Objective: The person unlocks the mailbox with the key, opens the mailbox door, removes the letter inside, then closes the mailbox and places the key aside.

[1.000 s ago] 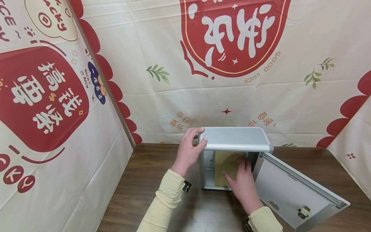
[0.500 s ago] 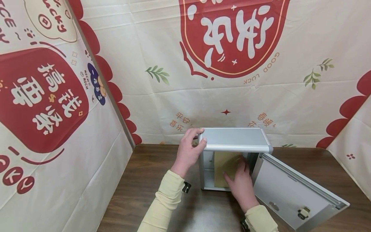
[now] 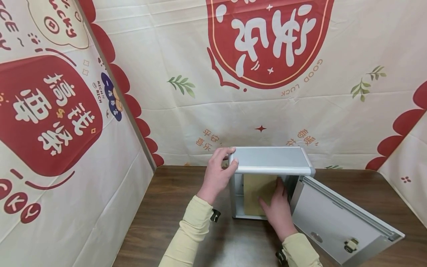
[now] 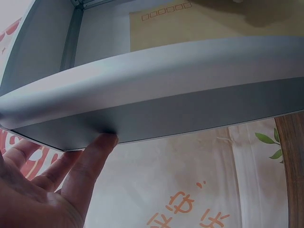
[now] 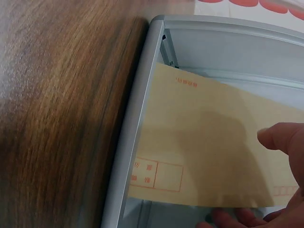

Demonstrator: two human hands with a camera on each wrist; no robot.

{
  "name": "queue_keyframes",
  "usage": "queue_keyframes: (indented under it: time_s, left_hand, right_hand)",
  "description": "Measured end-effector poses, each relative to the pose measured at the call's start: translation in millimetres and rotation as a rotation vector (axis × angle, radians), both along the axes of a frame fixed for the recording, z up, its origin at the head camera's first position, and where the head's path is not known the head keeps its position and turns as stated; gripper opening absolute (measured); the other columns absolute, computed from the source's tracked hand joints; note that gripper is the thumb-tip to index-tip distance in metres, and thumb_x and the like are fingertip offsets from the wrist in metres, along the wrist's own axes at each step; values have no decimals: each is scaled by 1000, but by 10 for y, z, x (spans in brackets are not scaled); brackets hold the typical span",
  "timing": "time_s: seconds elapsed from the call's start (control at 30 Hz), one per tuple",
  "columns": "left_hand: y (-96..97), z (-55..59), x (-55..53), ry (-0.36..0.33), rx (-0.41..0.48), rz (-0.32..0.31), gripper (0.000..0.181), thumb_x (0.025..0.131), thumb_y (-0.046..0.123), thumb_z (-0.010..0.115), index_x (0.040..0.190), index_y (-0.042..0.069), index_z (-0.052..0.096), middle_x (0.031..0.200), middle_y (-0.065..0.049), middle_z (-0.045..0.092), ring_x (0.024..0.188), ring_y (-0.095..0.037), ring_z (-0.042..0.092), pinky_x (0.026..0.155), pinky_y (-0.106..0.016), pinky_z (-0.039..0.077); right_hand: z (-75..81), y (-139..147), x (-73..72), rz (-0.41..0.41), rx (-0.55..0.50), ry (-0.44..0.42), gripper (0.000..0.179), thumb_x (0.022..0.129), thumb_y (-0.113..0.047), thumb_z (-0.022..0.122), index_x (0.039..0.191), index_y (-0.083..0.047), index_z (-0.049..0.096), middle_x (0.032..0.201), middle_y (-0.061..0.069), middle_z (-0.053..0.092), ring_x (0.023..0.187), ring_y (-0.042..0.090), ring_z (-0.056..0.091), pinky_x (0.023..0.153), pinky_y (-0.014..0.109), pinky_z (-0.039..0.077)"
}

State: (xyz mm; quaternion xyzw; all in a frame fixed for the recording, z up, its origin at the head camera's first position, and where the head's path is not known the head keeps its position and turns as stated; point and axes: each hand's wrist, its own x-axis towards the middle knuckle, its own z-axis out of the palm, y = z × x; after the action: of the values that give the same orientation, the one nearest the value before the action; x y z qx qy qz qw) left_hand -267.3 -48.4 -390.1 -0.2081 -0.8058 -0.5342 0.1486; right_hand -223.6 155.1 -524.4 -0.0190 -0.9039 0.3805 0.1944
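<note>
A silver-grey lockable metal box (image 3: 271, 157) stands on the table with its front open. My left hand (image 3: 217, 174) grips its top left corner; in the left wrist view one fingertip (image 4: 110, 137) lies on the edge of the grey top panel. Inside stands a tan paper envelope (image 3: 257, 193) with red printed boxes and characters. My right hand (image 3: 279, 211) reaches into the box at the envelope's right side. In the right wrist view the thumb (image 5: 275, 135) is over the envelope's front, and the other fingers are right at its edge, partly hidden by it.
The box's door (image 3: 337, 218) is swung out to the right, with a lock (image 3: 350, 245) on its inner face. Brown wood-grain tabletop (image 3: 166, 211) surrounds the box. Printed cloth (image 3: 200, 122) hangs close behind it, and another printed cloth (image 3: 126, 193) hangs at the left.
The envelope has shifted slightly to the left inside the box. My right hand's fingers now sit along its right edge, and the wrist has moved a little left. My left hand stays put.
</note>
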Motion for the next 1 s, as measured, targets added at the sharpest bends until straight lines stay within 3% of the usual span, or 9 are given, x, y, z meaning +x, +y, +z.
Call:
queue_keyframes:
  time_s: [0.27, 0.4, 0.53, 0.67, 1.0]
  left_hand:
    - [-2, -11, -9, -4, -3, 4, 33, 91, 25, 60, 123, 19, 61, 124, 4, 52, 107, -20, 56, 75, -29, 53]
    - [2, -14, -11, -3, 2, 1, 34, 91, 26, 61, 123, 19, 61, 124, 4, 52, 107, -21, 56, 74, -29, 53]
    - [6, -10, -12, 0, 8, -7, 34, 91, 26, 61, 124, 18, 60, 124, 3, 52, 108, -21, 56, 75, -29, 53]
    - [4, -14, -15, -1, 9, -12, 34, 91, 27, 60, 124, 18, 60, 124, 3, 52, 108, -21, 56, 75, -29, 53]
    - [4, -8, -17, -4, 2, -6, 34, 91, 27, 60, 124, 18, 60, 124, 4, 52, 108, -20, 56, 77, -29, 52]
  right_hand:
    - [30, 8, 7, 1, -40, 9, 78, 84, -10, 68, 142, 11, 21, 132, 39, 34, 118, 52, 40, 90, 62, 38]
    - [41, 14, 9, 11, -103, 24, 61, 85, -6, 65, 135, 10, 34, 126, 35, 44, 114, 49, 46, 87, 60, 41]
    - [38, 10, 13, -1, -132, 48, 37, 86, -5, 65, 119, 6, 51, 107, 27, 59, 95, 40, 57, 76, 52, 47]
    - [42, 1, 13, -18, -141, 79, 20, 87, -5, 63, 105, 2, 60, 89, 18, 64, 75, 28, 56, 61, 40, 45]
    - [71, 9, 22, -16, -198, 83, 12, 91, -3, 60, 101, 1, 62, 91, 15, 66, 76, 23, 57, 61, 31, 48]
